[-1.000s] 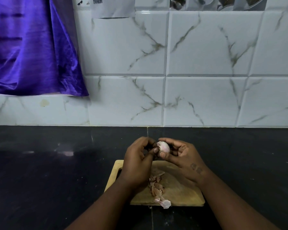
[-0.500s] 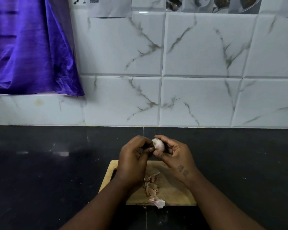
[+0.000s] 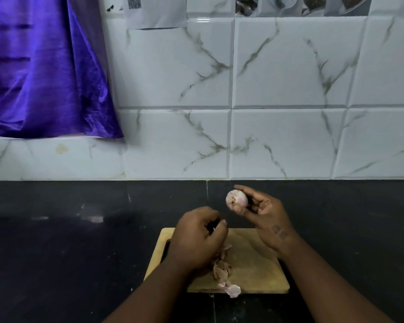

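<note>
My right hand (image 3: 265, 213) grips a small pale pink onion (image 3: 236, 201) with fingers and thumb, its root end facing me, above the far edge of the wooden cutting board (image 3: 257, 264). Lower and to the left, my left hand (image 3: 197, 236) hovers over the board's left part with curled fingers, and a thin sliver of peel (image 3: 214, 228) shows pinched between thumb and fingertips. A small heap of pinkish-brown peels (image 3: 222, 268) lies on the board just under that hand. One pale peel (image 3: 231, 290) hangs over the board's front edge.
The board lies on a black stone countertop (image 3: 79, 252) that runs left and right. A white marbled tile wall (image 3: 243, 136) rises right behind it. A purple satin cloth (image 3: 40, 78) hangs at the upper left, above the counter.
My hands were together on the onion. Now my left hand has pulled away down and left toward the board, while my right hand keeps the onion up.
</note>
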`<state>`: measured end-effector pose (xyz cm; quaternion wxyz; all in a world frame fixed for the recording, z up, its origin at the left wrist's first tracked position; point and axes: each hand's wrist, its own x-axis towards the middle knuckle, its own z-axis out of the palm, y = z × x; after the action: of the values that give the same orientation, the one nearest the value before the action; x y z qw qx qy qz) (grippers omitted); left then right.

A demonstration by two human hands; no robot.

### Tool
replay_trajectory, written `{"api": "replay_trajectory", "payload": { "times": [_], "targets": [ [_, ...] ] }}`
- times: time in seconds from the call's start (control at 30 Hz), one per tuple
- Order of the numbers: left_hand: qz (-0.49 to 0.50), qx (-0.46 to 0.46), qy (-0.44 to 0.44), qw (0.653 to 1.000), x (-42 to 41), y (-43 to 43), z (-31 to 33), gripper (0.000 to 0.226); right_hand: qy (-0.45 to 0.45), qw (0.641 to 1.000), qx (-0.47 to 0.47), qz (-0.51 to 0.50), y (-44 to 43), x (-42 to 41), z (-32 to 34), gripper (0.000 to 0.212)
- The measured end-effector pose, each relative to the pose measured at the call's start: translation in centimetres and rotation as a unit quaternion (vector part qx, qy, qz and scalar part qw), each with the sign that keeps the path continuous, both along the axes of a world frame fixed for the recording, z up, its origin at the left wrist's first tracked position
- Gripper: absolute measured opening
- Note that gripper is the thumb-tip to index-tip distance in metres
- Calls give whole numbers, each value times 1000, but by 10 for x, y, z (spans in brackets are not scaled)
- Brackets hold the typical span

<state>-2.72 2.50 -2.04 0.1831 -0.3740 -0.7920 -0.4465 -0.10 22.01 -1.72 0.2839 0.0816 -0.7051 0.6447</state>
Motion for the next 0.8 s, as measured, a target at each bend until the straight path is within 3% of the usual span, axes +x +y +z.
{"api": "replay_trajectory", "payload": {
  "times": [0.1, 0.23, 0.27, 0.5, 0.8],
  "targets": [
    [62, 10, 22, 998, -5, 2, -3, 29, -13, 999, 11, 32, 1, 3, -1, 53],
    [76, 94, 49, 991, -9, -2, 0, 6, -23, 998, 22, 58, -3, 5, -1, 54],
    [75, 104, 58, 990, -9, -2, 1, 12, -22, 998, 25, 62, -5, 6, 0, 55],
    [80, 72, 118, 987, -10, -1, -1, 11, -25, 996, 37, 76, -9, 8, 0, 55],
    [91, 71, 48, 992, -10, 2, -2, 7, -23, 995, 44, 88, -10, 8, -1, 56]
  ]
}}
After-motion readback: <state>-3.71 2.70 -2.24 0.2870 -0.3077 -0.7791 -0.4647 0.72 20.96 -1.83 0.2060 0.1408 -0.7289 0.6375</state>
